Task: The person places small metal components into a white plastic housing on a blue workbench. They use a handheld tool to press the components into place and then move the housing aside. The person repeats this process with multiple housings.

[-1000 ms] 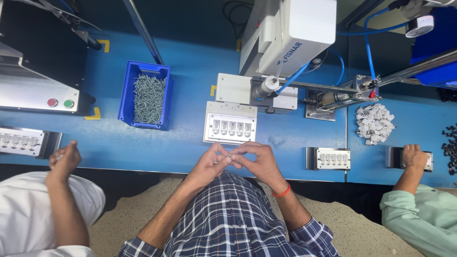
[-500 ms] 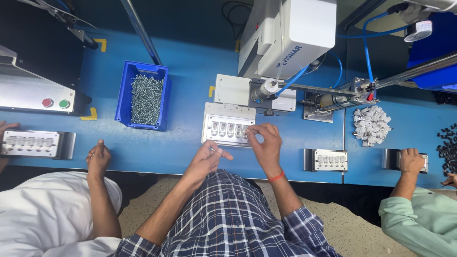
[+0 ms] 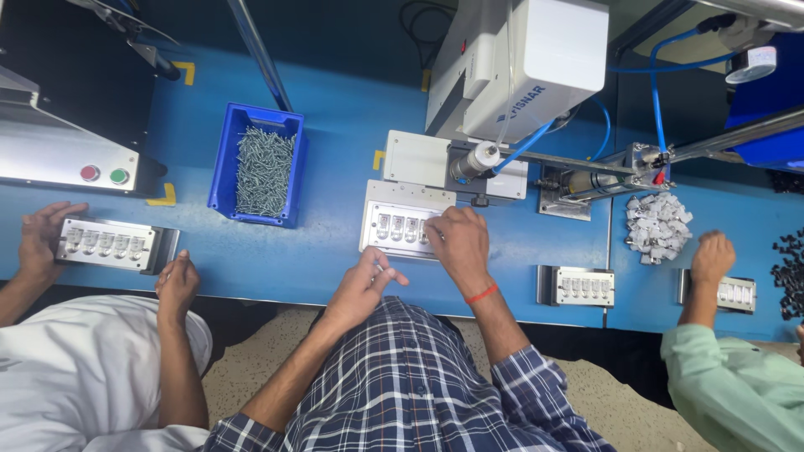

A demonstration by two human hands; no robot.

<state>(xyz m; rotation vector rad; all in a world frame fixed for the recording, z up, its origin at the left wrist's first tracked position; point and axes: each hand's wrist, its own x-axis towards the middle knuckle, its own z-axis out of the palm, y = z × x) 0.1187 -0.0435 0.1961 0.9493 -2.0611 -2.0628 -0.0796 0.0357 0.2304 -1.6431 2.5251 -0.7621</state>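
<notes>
Head view: right hand (image 3: 459,243) now on fixture (image 3: 394,226).

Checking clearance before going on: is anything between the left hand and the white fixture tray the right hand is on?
Nothing visible. The left hand hovers at the near edge of the white fixture tray; the right hand rests on its right end, off to the side.

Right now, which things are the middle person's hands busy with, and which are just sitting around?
In use: right hand on the white fixture tray; left hand beside it.

Lying about: blue bin of screws, spare fixture, pile of white parts.
</notes>
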